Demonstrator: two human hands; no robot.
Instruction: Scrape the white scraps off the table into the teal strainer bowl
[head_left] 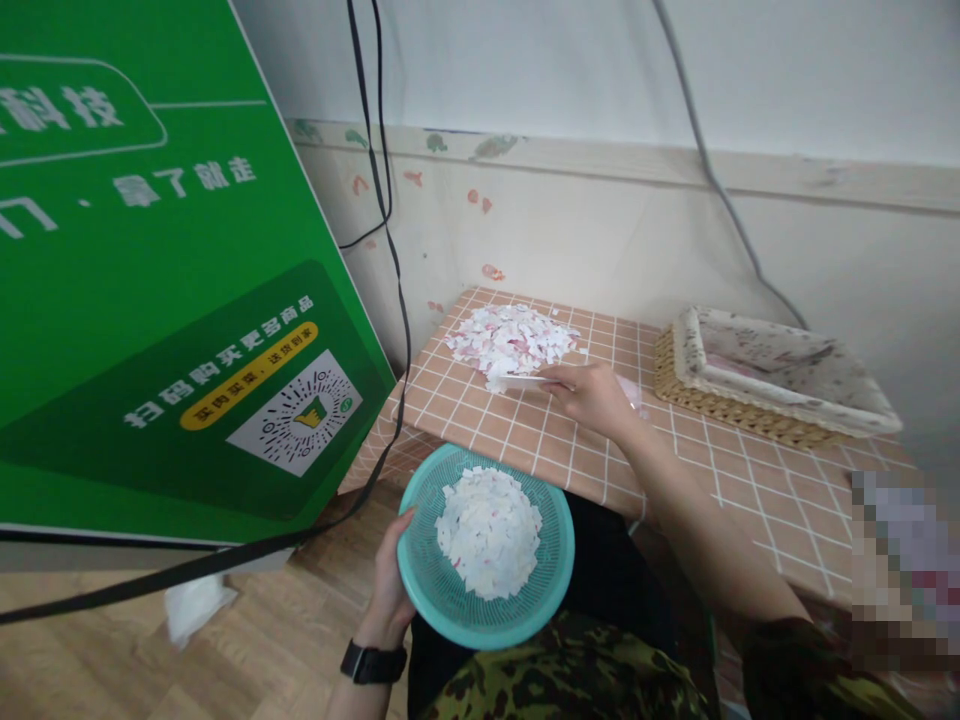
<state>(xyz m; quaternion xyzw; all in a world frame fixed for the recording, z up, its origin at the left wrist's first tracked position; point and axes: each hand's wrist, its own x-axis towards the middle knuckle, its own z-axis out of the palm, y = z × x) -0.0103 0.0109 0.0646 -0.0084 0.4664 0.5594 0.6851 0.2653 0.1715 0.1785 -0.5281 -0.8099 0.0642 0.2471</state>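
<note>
My left hand [391, 575] grips the rim of a turquoise plastic colander [427, 605] over my lap, just below the table edge. A mound of small white paper scraps [489, 535] lies in it, a few with pink marks. Over the table, my right hand [589, 393] is closed on a thin white card-like piece [521, 381], seen nearly edge-on. That piece is at the near edge of a pile of white and pink paper scraps [514, 335]. A pale pink sheet or bag [630, 392] is partly hidden behind my right wrist.
The table has a brown checked cloth [720, 455]. A cloth-lined wicker basket [757, 410] stands at its right. At left is a large green printed panel [150, 290], with a black strap [401, 300] hanging before it. Something white [196, 605] lies on the wooden floor.
</note>
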